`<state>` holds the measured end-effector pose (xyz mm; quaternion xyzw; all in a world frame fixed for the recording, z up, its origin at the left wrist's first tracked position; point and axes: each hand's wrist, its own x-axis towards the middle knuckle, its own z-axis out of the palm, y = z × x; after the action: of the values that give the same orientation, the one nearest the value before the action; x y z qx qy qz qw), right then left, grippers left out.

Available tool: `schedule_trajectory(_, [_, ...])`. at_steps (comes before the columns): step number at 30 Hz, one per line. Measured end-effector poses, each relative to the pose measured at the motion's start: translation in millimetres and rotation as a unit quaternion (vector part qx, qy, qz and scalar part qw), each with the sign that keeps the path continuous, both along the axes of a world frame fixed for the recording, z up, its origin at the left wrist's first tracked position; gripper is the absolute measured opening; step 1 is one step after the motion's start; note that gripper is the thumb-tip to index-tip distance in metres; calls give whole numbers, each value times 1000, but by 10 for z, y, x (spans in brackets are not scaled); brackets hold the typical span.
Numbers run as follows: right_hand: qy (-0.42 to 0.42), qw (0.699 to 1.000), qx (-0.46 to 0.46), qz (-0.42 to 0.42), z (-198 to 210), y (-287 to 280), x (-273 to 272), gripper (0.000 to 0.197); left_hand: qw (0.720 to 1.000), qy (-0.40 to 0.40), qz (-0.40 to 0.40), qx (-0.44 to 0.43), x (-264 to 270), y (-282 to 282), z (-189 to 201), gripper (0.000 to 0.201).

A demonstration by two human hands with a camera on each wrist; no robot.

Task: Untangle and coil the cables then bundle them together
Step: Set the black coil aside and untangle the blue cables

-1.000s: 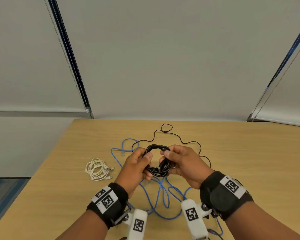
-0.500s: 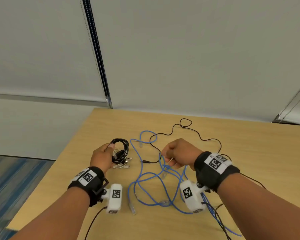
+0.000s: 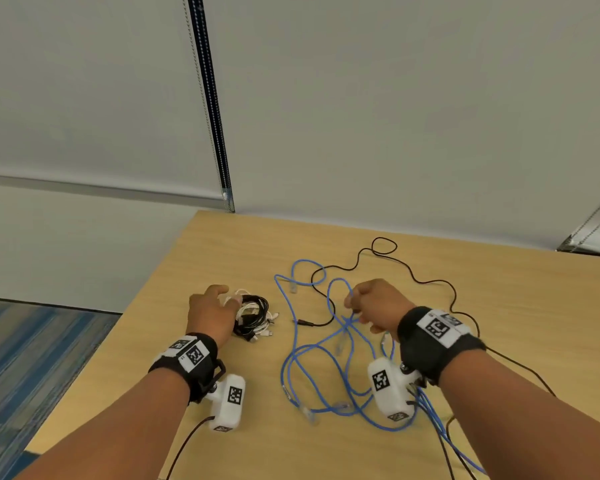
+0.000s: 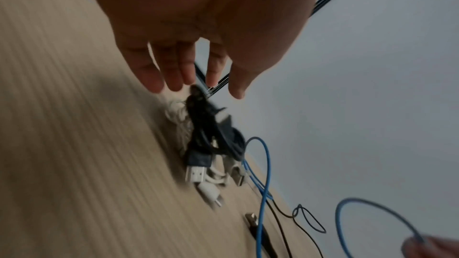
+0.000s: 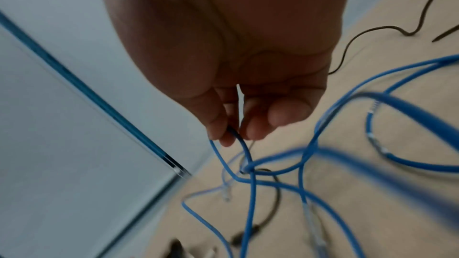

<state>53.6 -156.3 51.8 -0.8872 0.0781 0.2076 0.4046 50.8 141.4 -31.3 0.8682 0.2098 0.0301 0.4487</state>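
Note:
A coiled black cable (image 3: 264,304) lies on top of a coiled white cable (image 3: 248,309) at the table's left side. My left hand (image 3: 219,306) hovers just over them with its fingers (image 4: 178,74) straight and relaxed, holding nothing; the black coil (image 4: 206,125) sits below the fingertips. A tangled blue cable (image 3: 312,351) sprawls across the middle of the table. My right hand (image 3: 355,303) pinches a loop of the blue cable (image 5: 250,193) between thumb and fingers (image 5: 253,130), lifted a little off the table. A thin loose black cable (image 3: 303,322) winds through the blue one.
The wooden table (image 3: 516,341) has its left edge close to the coils, with blue carpet (image 3: 32,358) below. A wall with roller blinds stands behind the table's far edge. Black wrist-camera leads trail off the near edge.
My left hand carried the black coil left, set it on the white coil and let go. My right hand left the coil and took hold of a blue cable loop.

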Motion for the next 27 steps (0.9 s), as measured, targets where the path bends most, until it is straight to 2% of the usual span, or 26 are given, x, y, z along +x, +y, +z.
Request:
schedule_trajectory(3, [-30, 994, 103, -16, 345, -125, -22, 18, 993, -100, -42, 38, -69, -235, 312, 22])
schedule_trajectory(5, [-55, 985, 163, -15, 591, -200, -38, 16, 978, -170, -119, -8, -110, -533, 600, 19])
schedule_trajectory(7, [-79, 973, 219, -12, 816, -271, -71, 15, 953, -176, -233, -85, -161, -913, 846, 19])
schedule_trajectory(9, [-109, 957, 267, -14, 1008, -339, -113, 17, 928, -158, -313, -121, -197, -1270, 994, 27])
schedule_trajectory(12, [-169, 929, 325, -48, 1242, -509, -171, 19, 920, -192, -325, -102, -163, -1592, 1071, 14])
schedule_trajectory(15, [-195, 899, 383, -85, 1381, -771, -213, 18, 912, -203, -350, -69, -121, -1747, 1050, 19])
schedule_trajectory(18, [-174, 893, 407, -83, 1431, -956, -251, 18, 905, -201, -349, -136, -149, -1948, 1065, 22])
schedule_trajectory(21, [-163, 887, 427, -70, 1411, -1037, -273, 18, 909, -190, -328, -170, -133, -2130, 1123, 13])
schedule_trajectory(23, [-170, 880, 437, -72, 1409, -1089, -277, 17, 905, -161, -343, -193, -136, -2171, 1142, 27])
schedule_trajectory(25, [-182, 870, 449, -90, 1431, -1163, -266, 17, 888, -137, -375, -228, -170, -2171, 1123, 39])
schedule_trajectory(27, [-190, 863, 456, -104, 1448, -1242, -247, 17, 867, -130, -415, -244, -216, -2168, 1065, 40])
